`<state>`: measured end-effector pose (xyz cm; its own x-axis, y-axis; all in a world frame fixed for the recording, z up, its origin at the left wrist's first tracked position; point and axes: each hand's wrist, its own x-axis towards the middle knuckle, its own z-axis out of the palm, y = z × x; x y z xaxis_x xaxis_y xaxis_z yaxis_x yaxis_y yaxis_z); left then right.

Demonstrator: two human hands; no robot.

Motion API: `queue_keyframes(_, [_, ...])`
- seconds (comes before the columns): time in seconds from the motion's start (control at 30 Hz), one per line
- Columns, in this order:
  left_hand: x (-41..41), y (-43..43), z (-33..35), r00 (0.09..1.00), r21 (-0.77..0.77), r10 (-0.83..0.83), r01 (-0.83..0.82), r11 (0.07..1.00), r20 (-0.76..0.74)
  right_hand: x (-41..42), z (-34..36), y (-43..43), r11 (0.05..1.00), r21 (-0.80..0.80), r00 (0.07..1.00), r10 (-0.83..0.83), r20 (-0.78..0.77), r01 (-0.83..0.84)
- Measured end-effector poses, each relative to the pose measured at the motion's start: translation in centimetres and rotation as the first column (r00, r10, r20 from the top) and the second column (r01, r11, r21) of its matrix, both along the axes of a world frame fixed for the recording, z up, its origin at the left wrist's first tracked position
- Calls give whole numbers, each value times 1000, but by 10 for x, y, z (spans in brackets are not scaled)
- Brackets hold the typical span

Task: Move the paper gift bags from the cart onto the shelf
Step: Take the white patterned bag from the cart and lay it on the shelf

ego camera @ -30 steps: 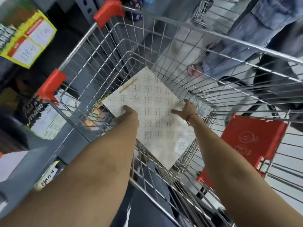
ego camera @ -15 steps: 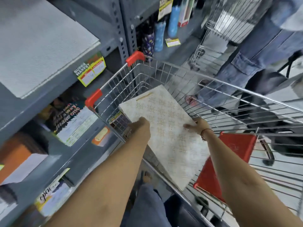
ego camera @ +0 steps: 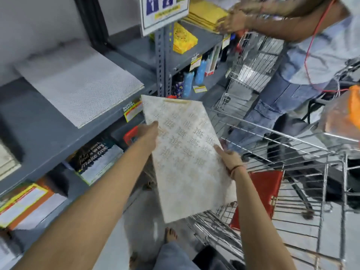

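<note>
A flat white paper gift bag (ego camera: 187,152) with a gold grid pattern and a gold handle hangs in the air between the wire cart (ego camera: 292,172) and the grey shelf (ego camera: 46,137). My left hand (ego camera: 149,132) grips its left edge. My right hand (ego camera: 228,158) holds its right edge, thumb on top. The bag is tilted, its handle end pointing away from me toward the shelf. A stack of white gift bags (ego camera: 78,84) lies flat on the shelf to the upper left.
The cart's red child seat flap (ego camera: 261,193) is at the right. Another person (ego camera: 303,65) stands behind the cart, handling yellow bags (ego camera: 206,14) on a higher shelf. Lower shelves hold printed bags (ego camera: 97,158) and bottles (ego camera: 187,82). My bare foot (ego camera: 170,234) is below.
Both hands have lifted the gift bag up out of the cart basket and carried it left toward the shelf. My view has risen from the cart to the shelves.
</note>
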<state>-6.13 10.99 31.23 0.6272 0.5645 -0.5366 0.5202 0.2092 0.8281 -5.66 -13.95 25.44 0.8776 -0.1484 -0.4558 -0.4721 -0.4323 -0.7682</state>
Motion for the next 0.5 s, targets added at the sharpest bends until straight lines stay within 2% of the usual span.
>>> queue_keyframes(0.07, [-5,16,10,997,30,-2,0,1000,83,-18,14,17,998,1,989,-62,135,62])
queue_keyframes(0.17, [-20,36,30,975,26,-21,16,1000,221,-42,29,45,990,109,939,-125,319,94])
queue_keyframes(0.3, [-35,59,51,956,69,-20,-1,998,294,-48,42,71,984,164,905,-137,403,76])
queue_keyframes(0.37, [-41,69,60,944,67,-3,-21,998,330,-44,46,80,986,163,898,-93,431,24])
queue_keyframes(0.5, [-53,102,79,931,80,30,-63,995,363,-42,72,98,920,324,890,55,453,-222])
